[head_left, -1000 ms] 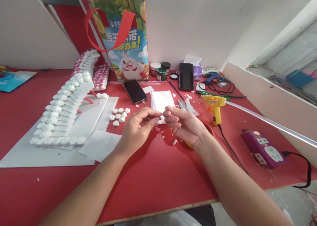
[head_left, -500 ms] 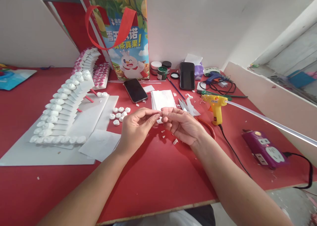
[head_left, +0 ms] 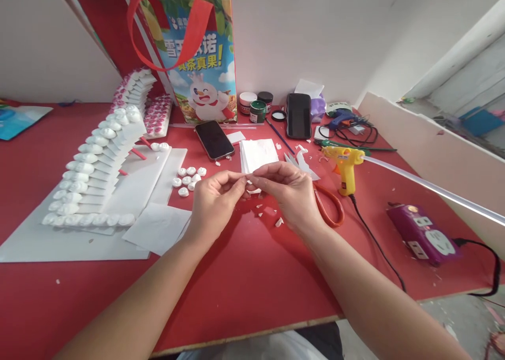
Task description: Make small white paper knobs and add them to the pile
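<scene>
My left hand (head_left: 220, 198) and my right hand (head_left: 290, 192) meet fingertip to fingertip over the red table (head_left: 236, 286). Both are closed in a pinch; whatever lies between the fingertips is too small and hidden to name. Right behind them sits a stack of white paper squares (head_left: 258, 154). White paper scraps (head_left: 279, 222) lie below the fingers. Small white rolled paper flowers (head_left: 186, 181) are grouped left of my left hand. Scissors with red handles (head_left: 334, 213) lie beside my right hand, partly hidden by it.
A curved row of white flowers (head_left: 89, 159) stands on white boards (head_left: 23, 244) at left. At right are a yellow glue gun (head_left: 347, 173) with a long glue stick and a purple power strip (head_left: 424, 236). A phone (head_left: 214, 140), paint jars (head_left: 258, 111) and printed bag (head_left: 203, 60) stand behind.
My right hand has turned over and its fingers have closed against the left fingertips. More of the scissors' red handle shows. The view has shifted slightly.
</scene>
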A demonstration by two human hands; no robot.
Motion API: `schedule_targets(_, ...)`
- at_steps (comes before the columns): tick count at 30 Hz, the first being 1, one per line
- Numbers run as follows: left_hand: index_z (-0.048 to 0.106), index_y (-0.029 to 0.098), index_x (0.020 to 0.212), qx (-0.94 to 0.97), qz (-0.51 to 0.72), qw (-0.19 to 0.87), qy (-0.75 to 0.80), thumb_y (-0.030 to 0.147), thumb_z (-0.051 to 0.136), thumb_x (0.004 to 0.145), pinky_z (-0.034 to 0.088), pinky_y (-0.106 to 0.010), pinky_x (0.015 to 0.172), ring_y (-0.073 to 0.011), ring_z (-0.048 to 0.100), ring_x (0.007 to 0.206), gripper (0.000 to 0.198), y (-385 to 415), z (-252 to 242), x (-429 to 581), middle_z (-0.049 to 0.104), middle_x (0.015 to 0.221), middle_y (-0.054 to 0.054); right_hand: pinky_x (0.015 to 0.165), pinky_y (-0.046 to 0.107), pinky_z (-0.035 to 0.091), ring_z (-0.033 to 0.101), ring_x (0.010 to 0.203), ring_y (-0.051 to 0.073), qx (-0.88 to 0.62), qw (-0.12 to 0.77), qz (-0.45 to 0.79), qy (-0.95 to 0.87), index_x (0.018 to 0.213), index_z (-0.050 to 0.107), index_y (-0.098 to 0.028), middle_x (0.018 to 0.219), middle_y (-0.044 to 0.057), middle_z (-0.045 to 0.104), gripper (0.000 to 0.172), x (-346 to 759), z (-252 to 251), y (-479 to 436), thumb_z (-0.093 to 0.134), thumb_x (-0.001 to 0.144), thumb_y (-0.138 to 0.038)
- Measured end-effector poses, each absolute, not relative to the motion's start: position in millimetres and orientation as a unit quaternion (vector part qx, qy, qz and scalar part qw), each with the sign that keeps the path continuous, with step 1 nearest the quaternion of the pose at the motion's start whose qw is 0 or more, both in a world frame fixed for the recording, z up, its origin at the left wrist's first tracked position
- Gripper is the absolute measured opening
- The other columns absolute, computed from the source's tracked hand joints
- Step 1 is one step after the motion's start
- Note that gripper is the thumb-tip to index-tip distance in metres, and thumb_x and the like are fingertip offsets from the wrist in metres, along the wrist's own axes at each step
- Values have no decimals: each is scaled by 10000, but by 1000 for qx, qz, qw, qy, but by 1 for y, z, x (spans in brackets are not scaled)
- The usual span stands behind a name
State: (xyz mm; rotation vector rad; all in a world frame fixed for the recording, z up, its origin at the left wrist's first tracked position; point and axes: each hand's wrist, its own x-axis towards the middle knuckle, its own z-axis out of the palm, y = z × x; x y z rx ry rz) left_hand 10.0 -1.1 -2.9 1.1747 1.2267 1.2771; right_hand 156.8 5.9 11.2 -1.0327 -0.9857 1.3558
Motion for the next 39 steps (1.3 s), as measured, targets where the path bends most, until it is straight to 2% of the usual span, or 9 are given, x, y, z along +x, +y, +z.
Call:
schedule_targets(3,778,170,800,432,547,518,496,272,771,777,520,-255,643,-117,598,617,105,1,-4,11,708,684,-13,728,316,584,722,725,172,-450,554,473,-517,812,780,-226,767,13,768,31,155,10,-2,783,820,-196)
schedule_targets(6,720,158,676,362,563,562,486,213,762,709,466,-235,589,-89,531,567,76,5,-3,11,652,616,3,840,327,579,738,845,174,-435,534,376,-620,965,819,-277,960,10,804,204,154,11,-11,670,903,-150)
schedule_targets(8,692,150,640,319,561,593,482,197,768,677,454,-232,570,-84,519,555,97,8,-1,10,641,611,3,870,326,573,740,893,175,-424,528,361,-641,1020,821,-285,1040,12,805,240,153,12,-13,656,912,-148)
schedule_targets(10,721,140,694,295,559,621,464,217,805,670,474,-231,586,-86,550,581,117,11,0,7,667,660,-9,836,322,582,741,867,174,-438,540,395,-600,1012,816,-269,1028,23,807,191,154,14,-11,696,894,-180)
schedule_targets(13,767,135,785,302,563,634,435,284,867,679,500,-223,618,-84,583,615,208,12,0,4,704,730,-25,659,285,581,723,724,159,-445,547,541,-458,933,791,-209,926,50,805,125,159,15,0,799,813,-245)
schedule_targets(15,757,142,733,320,567,620,438,289,889,673,474,-206,579,-68,547,567,206,11,0,3,682,676,-10,548,227,536,686,642,126,-423,520,645,-368,868,775,-167,869,64,795,175,163,14,7,857,748,-264)
schedule_targets(18,739,157,679,357,568,594,444,276,884,694,434,-197,538,-63,515,533,188,9,-1,3,658,626,2,485,158,481,633,599,77,-394,491,719,-294,804,766,-138,843,63,781,218,168,15,12,902,692,-266)
schedule_targets(25,817,200,908,481,541,523,450,298,781,854,527,-261,697,-114,605,654,118,4,-6,4,719,738,-14,410,130,402,520,514,39,-380,481,741,-274,727,759,-140,749,29,741,156,167,15,11,877,712,-240)
schedule_targets(39,789,199,827,592,508,422,462,294,698,924,513,-229,665,-112,612,666,163,1,-3,2,703,735,5,387,164,370,508,498,54,-424,459,718,-307,738,763,-144,762,49,754,123,167,10,11,845,723,-234)
